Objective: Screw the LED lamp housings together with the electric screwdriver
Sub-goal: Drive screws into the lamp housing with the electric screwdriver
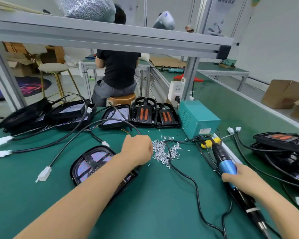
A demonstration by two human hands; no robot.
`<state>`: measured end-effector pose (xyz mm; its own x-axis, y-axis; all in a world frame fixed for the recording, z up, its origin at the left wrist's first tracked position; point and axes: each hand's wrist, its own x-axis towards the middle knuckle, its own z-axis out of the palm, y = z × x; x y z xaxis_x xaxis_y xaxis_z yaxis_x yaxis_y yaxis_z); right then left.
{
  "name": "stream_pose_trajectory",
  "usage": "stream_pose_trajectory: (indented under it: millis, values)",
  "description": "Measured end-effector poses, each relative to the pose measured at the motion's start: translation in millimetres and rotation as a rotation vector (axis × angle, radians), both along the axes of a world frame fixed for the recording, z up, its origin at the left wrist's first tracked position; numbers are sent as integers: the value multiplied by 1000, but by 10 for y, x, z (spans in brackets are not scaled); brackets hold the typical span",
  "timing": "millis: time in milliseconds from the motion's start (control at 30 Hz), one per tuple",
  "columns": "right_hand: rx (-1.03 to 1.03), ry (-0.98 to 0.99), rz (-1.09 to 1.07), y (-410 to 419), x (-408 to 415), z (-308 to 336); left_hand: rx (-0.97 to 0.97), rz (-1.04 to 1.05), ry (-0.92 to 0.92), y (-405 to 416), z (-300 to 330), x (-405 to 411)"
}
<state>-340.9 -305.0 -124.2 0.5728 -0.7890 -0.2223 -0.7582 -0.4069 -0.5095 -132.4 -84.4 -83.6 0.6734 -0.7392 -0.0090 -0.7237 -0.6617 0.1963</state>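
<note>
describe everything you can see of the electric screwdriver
The electric screwdriver is a long, slim tool with a black body and a shiny blue metallic-looking sleeve near the middle. It lies slanted along the right side of the green mat, its black, cabled end nearest the camera. The right hand grips it just below the blue sleeve. Its far end lies near a yellow part beside the teal power box; its bit cannot be made out.

two hands on the green bench: left hand (136, 149) and right hand (238, 176). one electric screwdriver (227, 167), one teal power box (198, 118), one loose heap of screws (164, 151) too many to count. two orange-striped housings (142, 112) side by side at the back, one open lamp housing (93, 163) under the left forearm, two stools (53, 68) beyond.
</note>
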Motion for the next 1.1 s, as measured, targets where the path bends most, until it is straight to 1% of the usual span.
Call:
stream_pose_trajectory:
  millis: [100,133,200,267,367,433,467,567,700,833,900,967,1000,1100]
  values:
    - [89,-225,-54,-41,-48,61,178,-16,-70,-153,-94,39]
    - [153,-313,-87,-55,-67,110,214,-18,-78,-177,-114,46]
    - [347,-468,-145,-65,-88,241,255,-15,-58,-213,-161,52]
    - [557,-617,-154,-20,-62,384,253,-7,-51,-227,-214,42]
    - [858,-946,-80,74,36,548,221,-1,-83,-227,-278,9]
    - [988,-1132,-18,167,112,648,192,9,-87,-214,-294,-15]
    - [1038,-1189,5,226,151,690,189,17,-88,-208,-298,-20]
    - [1121,-1277,60,416,267,787,198,56,-127,-196,-306,-36]
    - [1100,-1383,66,619,398,889,193,87,-111,-203,-302,-35]
    - [1052,-1415,57,750,475,953,196,53,-114,-194,-303,-59]
    - [1025,-1435,70,813,516,962,115,34,-73,-175,-262,-65]
    - [1018,-1471,86,869,554,969,-104,39,96,-100,-149,-53]
    - [1022,-1494,99,893,566,976,-257,50,222,-24,-80,-45]
    - [1043,-1574,133,970,599,1001,-705,55,692,339,98,-74]
